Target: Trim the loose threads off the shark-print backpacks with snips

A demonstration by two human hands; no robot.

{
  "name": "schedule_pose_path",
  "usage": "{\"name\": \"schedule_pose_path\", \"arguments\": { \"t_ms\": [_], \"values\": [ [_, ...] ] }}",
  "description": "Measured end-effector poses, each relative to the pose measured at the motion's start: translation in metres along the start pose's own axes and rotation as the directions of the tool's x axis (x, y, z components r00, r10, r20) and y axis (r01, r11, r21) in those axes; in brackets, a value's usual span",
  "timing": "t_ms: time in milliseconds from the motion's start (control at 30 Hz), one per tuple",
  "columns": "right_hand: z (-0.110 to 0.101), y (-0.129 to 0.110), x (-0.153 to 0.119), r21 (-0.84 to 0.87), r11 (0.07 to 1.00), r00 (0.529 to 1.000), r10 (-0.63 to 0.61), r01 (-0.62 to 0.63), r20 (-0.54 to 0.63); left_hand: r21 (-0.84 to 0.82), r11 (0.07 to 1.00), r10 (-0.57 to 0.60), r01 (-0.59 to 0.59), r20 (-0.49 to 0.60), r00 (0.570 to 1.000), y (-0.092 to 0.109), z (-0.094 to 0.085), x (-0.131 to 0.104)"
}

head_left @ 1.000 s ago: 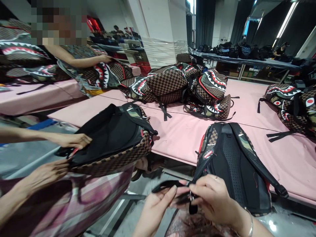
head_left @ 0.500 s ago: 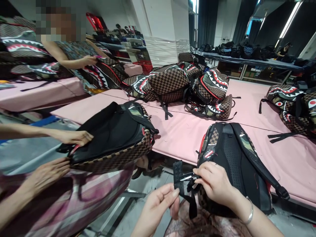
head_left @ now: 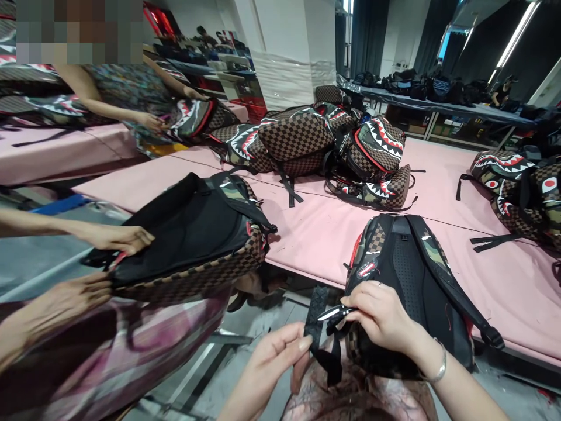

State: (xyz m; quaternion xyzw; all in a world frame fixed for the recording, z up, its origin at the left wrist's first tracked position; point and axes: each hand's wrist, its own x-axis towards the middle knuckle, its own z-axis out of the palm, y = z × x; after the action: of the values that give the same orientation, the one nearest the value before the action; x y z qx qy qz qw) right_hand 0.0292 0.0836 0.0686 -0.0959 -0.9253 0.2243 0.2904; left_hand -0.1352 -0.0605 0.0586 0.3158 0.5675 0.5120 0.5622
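A black webbing strap (head_left: pixel 315 318) is pinched between the thumb and fingers of my left hand (head_left: pixel 280 354), its flat end pointing up. My right hand (head_left: pixel 380 313) closes around small thread snips (head_left: pixel 332 314) with silver blades, which point left at the strap. Whether the blades touch the webbing, I cannot tell. Both hands are at the lower left side of a black backpack (head_left: pixel 409 280) with checkered and camouflage panels. This bag lies back panel up on the table edge, its shoulder straps on top.
At left, another person's hands (head_left: pixel 116 238) hold a similar backpack (head_left: pixel 188 234). Several shark-print backpacks (head_left: pixel 298 137) lie on the pink table (head_left: pixel 307 234), with more at right (head_left: pixel 504 175). Across the table, a person (head_left: pixel 127 93) handles another bag.
My hands keep their grips, with the snips still beside the strap. The view has shifted slightly. The person at the far left has lowered a hand, and the bag there has turned.
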Motion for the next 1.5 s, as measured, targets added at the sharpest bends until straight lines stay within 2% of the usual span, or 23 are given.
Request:
{"name": "schedule_pose_path", "arguments": {
  "t_ms": [267,500,700,900,1133,1333,1433,1500],
  "values": [
    [-0.003,0.0,-0.003,0.04,0.999,0.998,0.015,-0.017,0.056,0.032,0.999,0.021,-0.022,0.029,0.999,0.001,0.001,0.002],
    [-0.002,-0.002,-0.001,0.112,0.994,0.997,-0.02,0.012,0.072,0.082,0.996,-0.061,0.047,0.18,0.982,0.007,0.002,-0.001],
    [-0.006,-0.005,-0.006,0.093,0.995,0.997,0.038,-0.032,-0.064,0.035,0.999,-0.029,0.024,0.131,0.991,0.013,0.004,0.0],
    [-0.001,-0.009,-0.006,0.028,1.0,1.0,0.009,-0.009,-0.002,0.05,0.999,-0.007,0.001,0.129,0.992,0.014,0.005,-0.001],
    [0.001,-0.009,-0.008,0.063,0.995,0.993,0.087,-0.082,-0.08,0.052,0.999,-0.016,0.011,0.09,0.996,0.013,-0.001,-0.002],
    [-0.001,-0.007,-0.009,0.066,0.994,0.996,0.086,-0.087,0.027,0.066,0.998,-0.015,0.009,0.093,0.996,0.014,0.001,-0.001],
    [0.002,-0.008,-0.008,0.071,0.994,0.997,0.078,-0.079,0.01,0.064,0.998,-0.017,0.011,0.087,0.996,0.009,0.002,-0.002],
    [0.004,-0.01,-0.009,0.129,0.989,0.997,0.072,-0.07,-0.006,0.069,0.998,-0.004,-0.001,0.071,0.997,0.001,-0.004,-0.004]
  ]
}}
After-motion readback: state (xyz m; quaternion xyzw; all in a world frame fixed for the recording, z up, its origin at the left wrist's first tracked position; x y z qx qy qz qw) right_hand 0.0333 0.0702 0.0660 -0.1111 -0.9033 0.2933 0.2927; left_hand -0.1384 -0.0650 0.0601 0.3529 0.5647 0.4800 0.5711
